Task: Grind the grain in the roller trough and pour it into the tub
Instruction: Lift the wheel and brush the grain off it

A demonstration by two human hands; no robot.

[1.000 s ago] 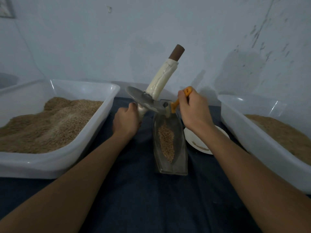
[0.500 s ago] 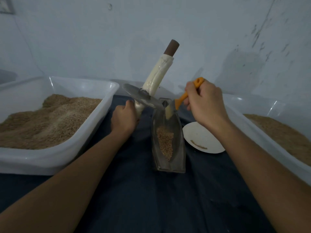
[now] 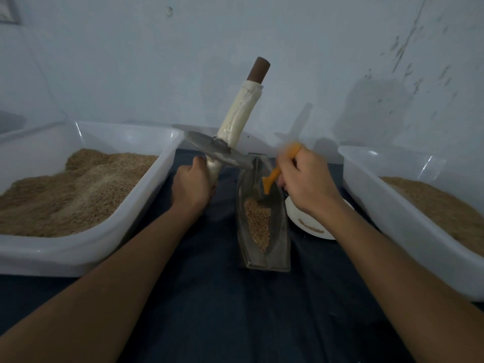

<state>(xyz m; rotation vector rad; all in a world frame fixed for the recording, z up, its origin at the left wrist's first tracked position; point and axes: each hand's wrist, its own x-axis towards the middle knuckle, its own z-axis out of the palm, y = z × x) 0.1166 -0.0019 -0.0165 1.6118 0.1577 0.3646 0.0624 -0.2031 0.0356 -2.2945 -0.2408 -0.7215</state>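
Observation:
A narrow metal boat-shaped trough [image 3: 280,247] lies on the dark cloth at centre, with brown grain [image 3: 258,222] along its bottom. My left hand [image 3: 192,186] grips the lower white-wrapped handle of the roller [image 3: 242,115], tilted up out of the trough so its metal disc [image 3: 217,151] hangs over the far end. My right hand [image 3: 306,182] pinches an orange-handled brush [image 3: 273,175], its tip down in the far end of the trough at the grain. A white tub [image 3: 146,203] of grain stands to the left.
A second white tub [image 3: 379,195] with grain stands at the right. A small white dish [image 3: 313,227] with a few grains lies between it and the trough. A pale wall rises close behind. Dark cloth [image 3: 222,310] covers the near surface.
My right hand has dropped with the orange brush from above the disc down into the trough's far end. The roller and my left hand have stayed nearly still.

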